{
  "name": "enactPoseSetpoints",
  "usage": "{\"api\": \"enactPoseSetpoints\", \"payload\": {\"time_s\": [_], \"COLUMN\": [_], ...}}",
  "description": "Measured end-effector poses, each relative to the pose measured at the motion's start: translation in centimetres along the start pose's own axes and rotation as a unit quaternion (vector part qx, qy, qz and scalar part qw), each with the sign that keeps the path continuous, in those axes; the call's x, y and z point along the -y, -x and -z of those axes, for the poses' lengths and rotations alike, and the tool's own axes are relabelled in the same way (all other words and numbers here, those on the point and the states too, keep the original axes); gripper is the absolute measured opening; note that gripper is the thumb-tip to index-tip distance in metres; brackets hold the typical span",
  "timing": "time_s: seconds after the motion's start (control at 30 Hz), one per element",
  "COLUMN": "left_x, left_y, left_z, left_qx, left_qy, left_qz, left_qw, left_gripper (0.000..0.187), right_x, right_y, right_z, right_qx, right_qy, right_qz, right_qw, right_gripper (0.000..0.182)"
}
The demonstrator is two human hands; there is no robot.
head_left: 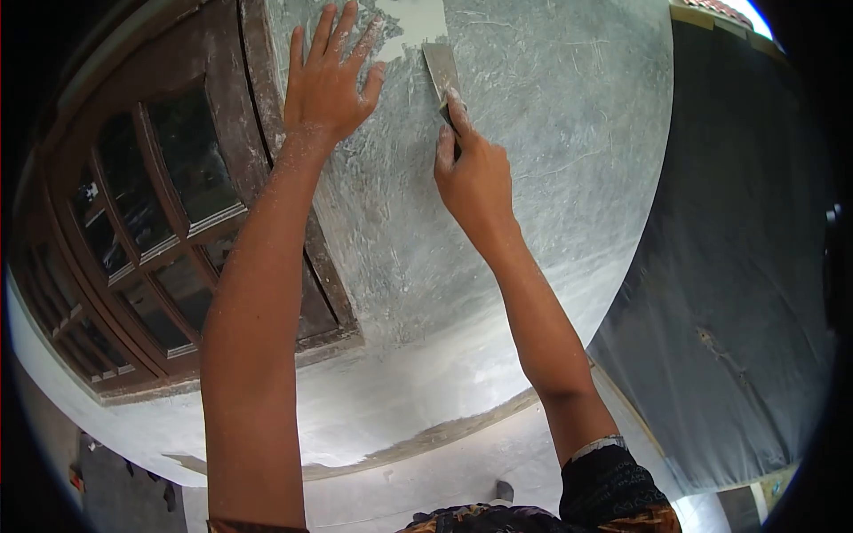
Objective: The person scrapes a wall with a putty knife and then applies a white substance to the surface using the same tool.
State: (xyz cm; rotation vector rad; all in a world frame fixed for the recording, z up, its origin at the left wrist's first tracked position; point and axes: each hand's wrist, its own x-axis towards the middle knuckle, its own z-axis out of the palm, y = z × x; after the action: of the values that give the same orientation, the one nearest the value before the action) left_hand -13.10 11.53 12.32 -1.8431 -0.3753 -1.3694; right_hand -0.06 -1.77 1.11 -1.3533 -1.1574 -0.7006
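My right hand [473,169] is wrapped round the dark handle of a putty knife [440,69], the index finger stretched along it toward the blade. The blade's tip lies against the grey wall [560,133], just under a patch of pale old paint [416,27] with ragged edges. My left hand [329,84] lies flat on the wall with its fingers spread, between that patch and the window frame. White dust clings to the fingers of both hands and to my left forearm.
At left is a brown wooden window [182,231] with glass panes. A dark sheet [729,266] hangs beyond the wall's right edge. The lower wall [400,391] is whitish. Pale floor [418,487] and part of a foot [505,490] show at the bottom.
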Motion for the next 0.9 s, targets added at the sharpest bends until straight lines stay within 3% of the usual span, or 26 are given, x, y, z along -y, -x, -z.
{"api": "enactPoseSetpoints", "payload": {"time_s": [0.6,0.7,0.87,0.9], "left_x": [-0.2,-0.1,0.1,0.1], "left_y": [0.3,0.3,0.4,0.6], "left_z": [-0.1,-0.3,-0.8,-1.2], "left_qx": [0.017,0.007,0.002,-0.015], "left_qy": [0.014,0.017,0.025,-0.030], "left_qz": [-0.044,-0.048,-0.056,-0.058], "left_qw": [0.999,0.999,0.998,0.998], "left_gripper": [0.063,0.063,0.064,0.057], "right_x": [2.2,1.7,1.6,1.8], "right_y": [1.8,1.0,0.3,0.6], "right_z": [1.5,0.8,0.7,0.8], "right_qx": [0.041,-0.008,0.002,-0.005], "right_qy": [0.055,0.044,0.062,0.079], "right_qz": [-0.064,-0.020,-0.036,-0.022], "right_qw": [0.996,0.999,0.997,0.997], "right_gripper": [0.043,0.043,0.043,0.043]}}
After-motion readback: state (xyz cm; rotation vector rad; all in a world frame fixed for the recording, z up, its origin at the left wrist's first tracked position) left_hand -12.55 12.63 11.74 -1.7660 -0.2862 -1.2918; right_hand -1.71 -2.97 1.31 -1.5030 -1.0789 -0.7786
